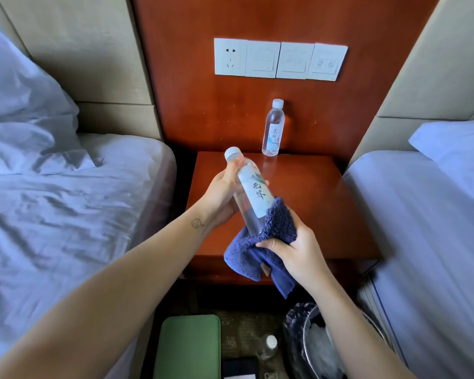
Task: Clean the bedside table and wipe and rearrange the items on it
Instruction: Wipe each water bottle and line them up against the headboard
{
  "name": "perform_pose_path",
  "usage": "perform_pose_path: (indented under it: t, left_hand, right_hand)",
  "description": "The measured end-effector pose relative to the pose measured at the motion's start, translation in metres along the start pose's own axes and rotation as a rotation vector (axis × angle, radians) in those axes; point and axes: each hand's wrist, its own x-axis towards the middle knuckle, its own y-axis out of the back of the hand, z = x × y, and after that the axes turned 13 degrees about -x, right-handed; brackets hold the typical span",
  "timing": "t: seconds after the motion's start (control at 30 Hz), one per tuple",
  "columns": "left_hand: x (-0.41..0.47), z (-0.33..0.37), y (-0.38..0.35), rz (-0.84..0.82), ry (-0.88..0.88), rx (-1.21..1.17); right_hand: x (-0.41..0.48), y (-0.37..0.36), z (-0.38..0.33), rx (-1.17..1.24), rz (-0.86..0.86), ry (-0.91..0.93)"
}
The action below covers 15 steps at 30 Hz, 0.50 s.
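Observation:
My left hand (222,188) grips a clear water bottle (251,191) with a white cap and pale label, held tilted above the reddish wooden bedside table (312,203). My right hand (293,251) holds a dark blue cloth (268,242) wrapped around the bottle's lower end. A second, similar water bottle (273,128) stands upright at the back of the table, against the wooden wall panel.
Beds with white sheets flank the table, left bed (66,201) and right bed (427,228). A row of white wall sockets and switches (281,60) sits above. On the floor lie a green case (188,348), a small bottle (268,347) and a bin with a dark liner (304,340).

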Motion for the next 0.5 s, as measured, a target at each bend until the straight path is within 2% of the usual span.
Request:
perform_pose_path:
  t: [0.13,0.27,0.4,0.43,0.5]
  left_hand:
    - [-0.002,0.004,0.003,0.000,0.047,0.036]
    - [-0.002,0.002,0.016,0.105,0.077,-0.066]
    - [0.000,-0.001,0.025,0.100,0.100,-0.198]
    - [-0.002,-0.002,0.024,0.098,0.121,-0.235]
    - [-0.005,-0.006,0.020,0.064,0.162,-0.260]
  right_hand:
    - [-0.006,0.007,0.001,-0.019,0.117,0.061]
    - [-0.006,0.021,0.004,-0.113,0.145,0.106]
    - [-0.003,0.028,0.000,0.136,0.316,0.053]
    - [-0.002,0.026,-0.003,0.196,0.308,0.021]
    - [0.002,0.016,-0.008,0.208,0.168,-0.051]
